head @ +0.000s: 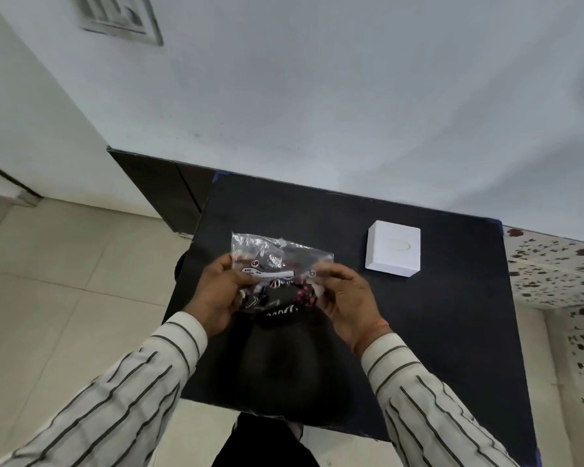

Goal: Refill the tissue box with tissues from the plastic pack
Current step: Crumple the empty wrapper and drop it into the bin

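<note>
- The plastic pack (277,264) is a thin, clear, crinkled film that catches the light, with a white printed label strip across it; its lower part shows dark contents with pink dots and white stripes, too blurred to read.
- Both hands hold the pack up above the table: the left hand (221,291) grips its left edge with fingers curled around it, and the right hand (346,298) pinches its right edge between thumb and fingers.
- The pack's long axis runs left to right between the hands, with its flat, empty upper end pointing away from the person.
- The tissue box (393,248) is a white, smooth, squarish box with an oval opening on top; it sits flat on the table, well apart from the pack, to the right and farther back.
- The table (452,332) has a matte black top with blue tape at its far corners.
- The sleeves (435,399) are cream with dark thin stripes.
- The floor (64,281) is pale, glossy tile; the wall (317,96) behind is plain and light grey, with a dark skirting at its base; a speckled red-on-white surface (553,271) lies at the right.
</note>
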